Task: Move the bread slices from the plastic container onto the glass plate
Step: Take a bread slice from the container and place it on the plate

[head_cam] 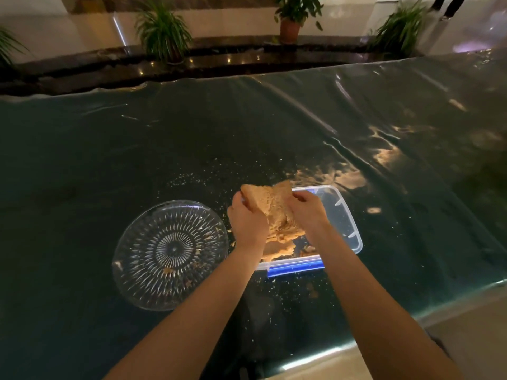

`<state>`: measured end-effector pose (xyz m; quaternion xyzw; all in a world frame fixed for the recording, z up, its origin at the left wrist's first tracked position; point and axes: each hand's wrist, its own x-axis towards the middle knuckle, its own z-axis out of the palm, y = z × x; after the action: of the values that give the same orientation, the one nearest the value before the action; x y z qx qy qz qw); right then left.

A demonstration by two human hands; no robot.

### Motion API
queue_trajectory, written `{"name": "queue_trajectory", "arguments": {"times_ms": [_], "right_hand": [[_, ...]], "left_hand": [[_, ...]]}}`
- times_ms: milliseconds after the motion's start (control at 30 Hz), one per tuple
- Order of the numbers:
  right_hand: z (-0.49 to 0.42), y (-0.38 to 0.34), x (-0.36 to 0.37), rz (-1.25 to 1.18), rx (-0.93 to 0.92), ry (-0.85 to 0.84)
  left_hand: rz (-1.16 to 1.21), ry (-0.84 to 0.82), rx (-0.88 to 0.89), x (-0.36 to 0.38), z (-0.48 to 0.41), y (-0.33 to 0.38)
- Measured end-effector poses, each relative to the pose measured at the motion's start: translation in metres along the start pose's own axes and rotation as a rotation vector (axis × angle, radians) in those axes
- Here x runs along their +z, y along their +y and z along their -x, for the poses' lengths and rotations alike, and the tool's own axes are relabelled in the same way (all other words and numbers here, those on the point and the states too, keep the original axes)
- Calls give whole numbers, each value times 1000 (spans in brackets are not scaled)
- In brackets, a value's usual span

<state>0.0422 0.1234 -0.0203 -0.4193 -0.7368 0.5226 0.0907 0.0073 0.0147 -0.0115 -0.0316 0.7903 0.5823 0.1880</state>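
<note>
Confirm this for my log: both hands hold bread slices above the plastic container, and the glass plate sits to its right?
Not quite. The head view shows the glass plate left of the plastic container, not right. The left hand and right hand do hold bread slices above it.

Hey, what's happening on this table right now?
A person is lifting bread slices out of a clear plastic container, gripping them with the left hand and the right hand. The bread is above the container's left end. The glass plate beside it holds only crumbs. Crumbs are scattered over the dark table.
</note>
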Motion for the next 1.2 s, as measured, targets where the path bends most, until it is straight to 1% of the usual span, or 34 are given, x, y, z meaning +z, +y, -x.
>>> {"name": "queue_trajectory", "arguments": {"times_ms": [167, 333, 500, 733, 833, 967, 1100, 1200], "right_hand": [[5, -26, 24, 33, -46, 3], [17, -40, 65, -31, -63, -63], [29, -52, 115, -16, -90, -108], [40, -47, 180, 61, -50, -212], [41, -42, 201, 57, -45, -245], [35, -35, 223, 90, -41, -268], [24, -29, 236, 192, -88, -247], [21, -25, 240, 273, -139, -230]], "left_hand": [[97, 18, -43, -31, -11, 3], [148, 147, -46, -71, -22, -2], [234, 242, -61, -115, -32, -24], [128, 333, -117, -164, -53, -58], [55, 312, -138, -178, -62, -74], [-70, 239, -151, -191, -75, -88], [-187, 152, -111, -196, -84, -95], [-249, 133, -59, -197, -86, -100]]}}
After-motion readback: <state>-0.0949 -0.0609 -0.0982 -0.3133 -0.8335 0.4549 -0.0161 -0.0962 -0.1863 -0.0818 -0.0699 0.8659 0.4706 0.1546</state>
